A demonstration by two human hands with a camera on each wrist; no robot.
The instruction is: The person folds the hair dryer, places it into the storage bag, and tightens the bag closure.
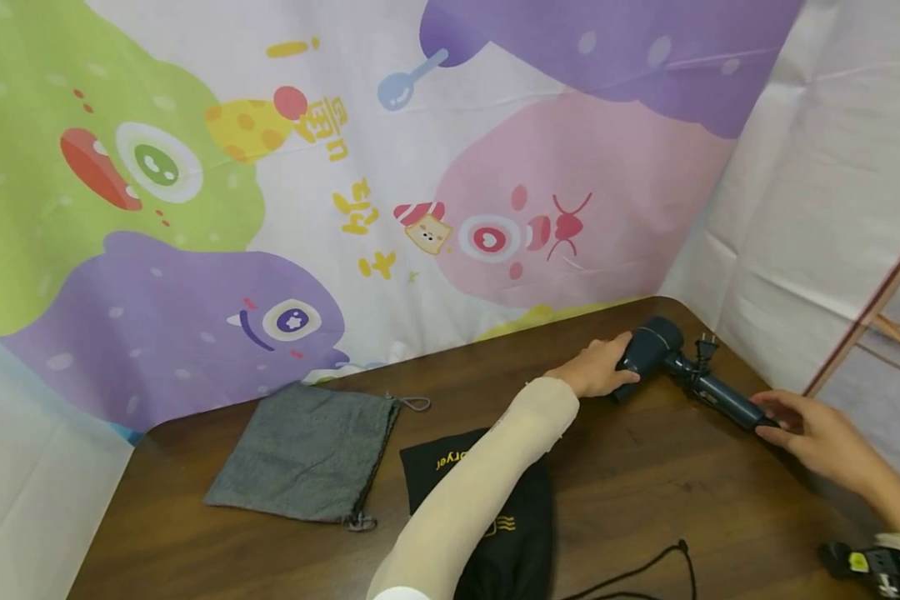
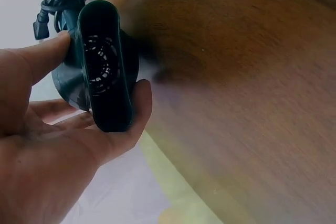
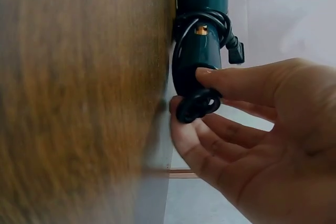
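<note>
A dark teal hair dryer [image 1: 656, 337] is at the right end of the table, its power cord [image 3: 202, 15] wound around the handle, with a two-pin plug [image 1: 707, 346] sticking up. My left hand [image 1: 596, 367] grips the nozzle end, thumb on one side and fingers on the other. In the left wrist view, the flat nozzle [image 2: 105, 72] faces the camera, with the grille visible inside. The handle's lower end is pinched between the thumb and fingers of my right hand [image 1: 825, 433]. A black cord loop [image 3: 197, 106] at that end lies by the fingertips.
A grey drawstring pouch [image 1: 300, 454] lies flat on the wooden table [image 1: 630, 475] at left. My left sleeve crosses over a black pouch [image 1: 528, 525] with yellow print. Near the front lies a thin black cord [image 1: 637, 575]. A cartoon-printed cloth [image 1: 390, 333] hangs behind.
</note>
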